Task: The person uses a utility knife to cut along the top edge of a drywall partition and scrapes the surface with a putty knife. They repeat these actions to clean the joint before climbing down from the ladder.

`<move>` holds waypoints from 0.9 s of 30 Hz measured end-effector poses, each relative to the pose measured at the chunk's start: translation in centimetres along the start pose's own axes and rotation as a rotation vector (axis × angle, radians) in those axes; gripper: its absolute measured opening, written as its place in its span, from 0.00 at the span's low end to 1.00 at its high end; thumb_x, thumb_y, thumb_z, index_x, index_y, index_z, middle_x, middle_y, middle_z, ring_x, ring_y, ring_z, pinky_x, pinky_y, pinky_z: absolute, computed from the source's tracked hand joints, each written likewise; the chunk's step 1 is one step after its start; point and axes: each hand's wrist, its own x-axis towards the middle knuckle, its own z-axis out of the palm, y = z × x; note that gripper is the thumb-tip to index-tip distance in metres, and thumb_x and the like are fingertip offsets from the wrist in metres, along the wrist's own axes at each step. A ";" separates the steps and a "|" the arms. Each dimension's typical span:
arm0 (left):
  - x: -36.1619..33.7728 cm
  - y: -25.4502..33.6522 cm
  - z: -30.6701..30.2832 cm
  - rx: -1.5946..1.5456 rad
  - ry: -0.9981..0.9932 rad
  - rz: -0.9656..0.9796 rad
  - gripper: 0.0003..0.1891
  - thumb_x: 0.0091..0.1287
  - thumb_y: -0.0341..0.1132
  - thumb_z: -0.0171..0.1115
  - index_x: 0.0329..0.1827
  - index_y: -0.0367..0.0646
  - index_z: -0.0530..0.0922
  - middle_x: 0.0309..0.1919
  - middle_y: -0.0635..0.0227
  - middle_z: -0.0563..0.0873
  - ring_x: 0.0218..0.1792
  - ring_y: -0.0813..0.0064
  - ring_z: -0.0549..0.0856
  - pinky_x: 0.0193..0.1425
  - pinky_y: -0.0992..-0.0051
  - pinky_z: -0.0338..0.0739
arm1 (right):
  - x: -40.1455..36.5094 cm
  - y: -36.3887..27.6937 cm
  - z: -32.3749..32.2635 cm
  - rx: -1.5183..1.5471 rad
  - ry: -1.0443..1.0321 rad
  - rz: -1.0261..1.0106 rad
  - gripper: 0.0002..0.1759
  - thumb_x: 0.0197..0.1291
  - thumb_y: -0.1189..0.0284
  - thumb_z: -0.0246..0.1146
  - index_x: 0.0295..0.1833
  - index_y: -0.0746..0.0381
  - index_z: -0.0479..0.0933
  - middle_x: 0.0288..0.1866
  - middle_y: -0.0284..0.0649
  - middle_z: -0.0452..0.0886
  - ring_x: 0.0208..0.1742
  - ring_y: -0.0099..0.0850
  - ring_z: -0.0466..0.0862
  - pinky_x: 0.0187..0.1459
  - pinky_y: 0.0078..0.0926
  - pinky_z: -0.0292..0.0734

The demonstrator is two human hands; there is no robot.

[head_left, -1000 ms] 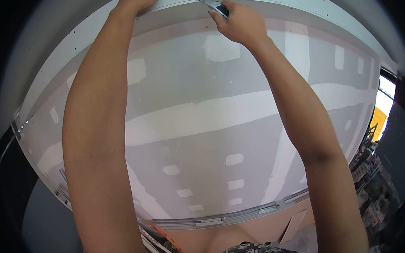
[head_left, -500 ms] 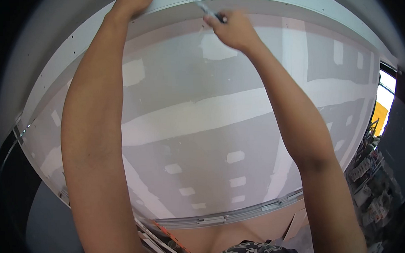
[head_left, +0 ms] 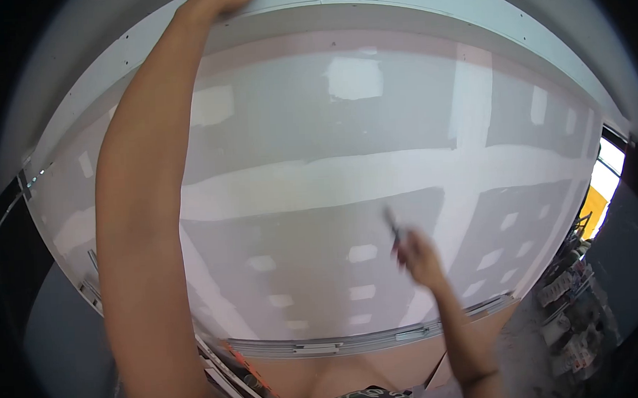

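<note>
Knife (head_left: 391, 228) in right hand (head_left: 420, 257), tip up-left.

Matt paper-faced drywall (head_left: 280, 122), smooth white filler bands (head_left: 318, 181), dull metal track (head_left: 318, 347), knife (head_left: 392, 233) too blurred to tell.

I have one view, from the camera on the person's head, which faces the plasterboard wall (head_left: 316, 128) from close by, its wide lens reaching up to the left hand (head_left: 221, 0) at the top edge.

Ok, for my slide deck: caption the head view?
Left hand on the ceiling edge; right hand grips a slim, blurred tool before the patched drywall.
</note>
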 end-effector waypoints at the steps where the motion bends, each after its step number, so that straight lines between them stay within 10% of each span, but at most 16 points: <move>1: 0.6 -0.6 0.4 0.053 0.011 0.010 0.20 0.81 0.44 0.54 0.61 0.34 0.81 0.55 0.48 0.86 0.57 0.53 0.85 0.64 0.54 0.78 | 3.5 -3.7 -1.9 -0.043 0.158 -0.256 0.15 0.76 0.67 0.59 0.59 0.64 0.78 0.33 0.39 0.84 0.32 0.28 0.84 0.37 0.30 0.78; 5: 0.5 -2.7 0.1 0.073 0.134 -0.059 0.19 0.78 0.40 0.55 0.62 0.34 0.79 0.57 0.46 0.85 0.60 0.50 0.83 0.66 0.53 0.76 | 16.6 -20.8 -8.6 -0.331 0.484 -0.748 0.19 0.75 0.65 0.61 0.63 0.65 0.80 0.38 0.44 0.85 0.38 0.33 0.85 0.45 0.34 0.80; 7: 2.8 -7.7 1.5 0.068 0.213 0.065 0.21 0.77 0.45 0.57 0.58 0.35 0.80 0.53 0.44 0.86 0.56 0.46 0.84 0.61 0.53 0.77 | 20.2 -28.4 -9.8 -0.096 0.377 -0.742 0.19 0.76 0.62 0.59 0.63 0.60 0.83 0.31 0.38 0.85 0.26 0.27 0.82 0.31 0.29 0.79; 9: 3.9 -11.4 1.8 0.066 0.296 0.185 0.23 0.77 0.51 0.59 0.54 0.35 0.82 0.50 0.43 0.87 0.52 0.42 0.85 0.57 0.53 0.77 | 21.5 -34.5 -10.5 -0.310 0.456 -0.579 0.17 0.74 0.66 0.60 0.61 0.62 0.82 0.46 0.54 0.89 0.50 0.46 0.89 0.54 0.44 0.83; 27: 5.9 -15.8 4.0 0.147 0.322 0.132 0.25 0.79 0.51 0.56 0.61 0.35 0.79 0.54 0.42 0.86 0.56 0.43 0.84 0.62 0.54 0.77 | 27.4 -36.6 -10.9 -0.575 0.402 -0.675 0.19 0.76 0.65 0.60 0.68 0.54 0.82 0.62 0.53 0.86 0.62 0.46 0.87 0.66 0.45 0.79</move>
